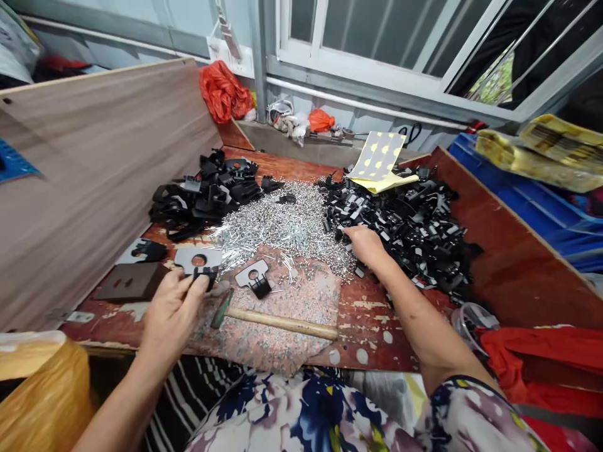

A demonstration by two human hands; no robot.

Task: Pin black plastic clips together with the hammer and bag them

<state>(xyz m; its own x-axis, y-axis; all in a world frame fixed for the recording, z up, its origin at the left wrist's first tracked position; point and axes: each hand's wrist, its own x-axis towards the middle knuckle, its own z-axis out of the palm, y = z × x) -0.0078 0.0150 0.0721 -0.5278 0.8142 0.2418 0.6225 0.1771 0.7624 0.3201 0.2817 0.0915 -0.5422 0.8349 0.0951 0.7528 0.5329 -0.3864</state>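
My left hand [176, 307] pinches a black plastic clip [206, 274] with a flat grey plate that has a round hole, above the left of the worktable. My right hand [367, 246] reaches to the left edge of a heap of small black plastic parts [414, 226], its fingers closed at a small black part [339, 233]. Between the hands, another grey-plated black clip [254, 277] lies on a stone slab [301, 295]. A hammer [282, 321] with a wooden handle rests across the slab. Behind it spreads a pile of shiny metal rivets or pins [282, 220].
Larger black plastic pieces [207, 194] are heaped at the back left. A brown block [129, 280] stands by the left board [103, 163]. A yellow-and-grey sheet [379, 157] lies on the right heap. A red board [518, 232] edges the right side, beside a clear plastic container [473, 323].
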